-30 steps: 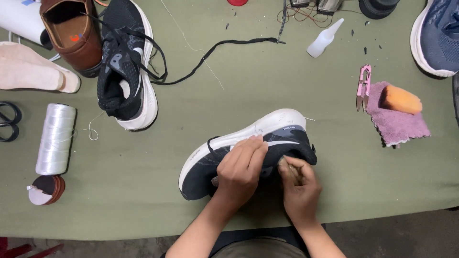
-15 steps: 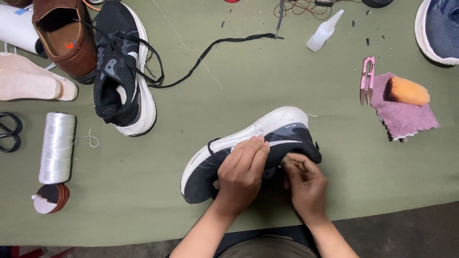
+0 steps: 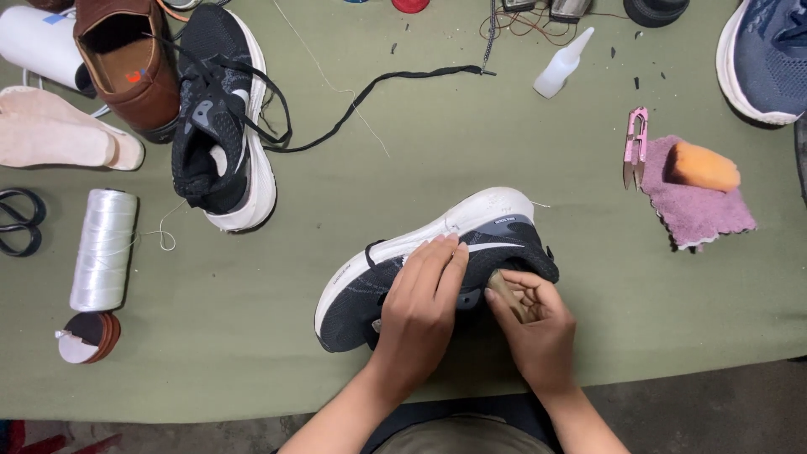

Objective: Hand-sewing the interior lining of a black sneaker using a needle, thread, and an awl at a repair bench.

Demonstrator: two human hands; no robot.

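Little has shifted since a second ago: both hands stay on the black knit running shoe with a white sole (image 3: 471, 235), and the right fingers have curled a bit tighter around the small tan wooden tool (image 3: 508, 294) at the shoe's opening. That shoe lies on its side near the front edge of the olive-green cloth-covered table (image 3: 471, 143), toe to the left, sole facing away. The left hand (image 3: 420, 311) lies flat across the upper, fingers pressed together and stretched toward the sole. The right hand (image 3: 538, 324) sits just beside it at the heel end, its fingers pinching the tool.

Farther back on the left stands the matching black running shoe (image 3: 220, 118), its loose black lace (image 3: 378, 84) trailing across the table. Beside it are a brown leather shoe (image 3: 126, 63) and a pale pink insole (image 3: 59, 130). A spool of white thread (image 3: 102, 249) lies at the left, with black scissors (image 3: 18, 220) at the edge. On the right, well apart, pink thread snips (image 3: 635, 145) lie next to a purple cloth (image 3: 698, 206) carrying an orange block (image 3: 702, 166). A small white squeeze bottle (image 3: 561, 65) and a blue sneaker (image 3: 769, 55) lie toward the far edge.
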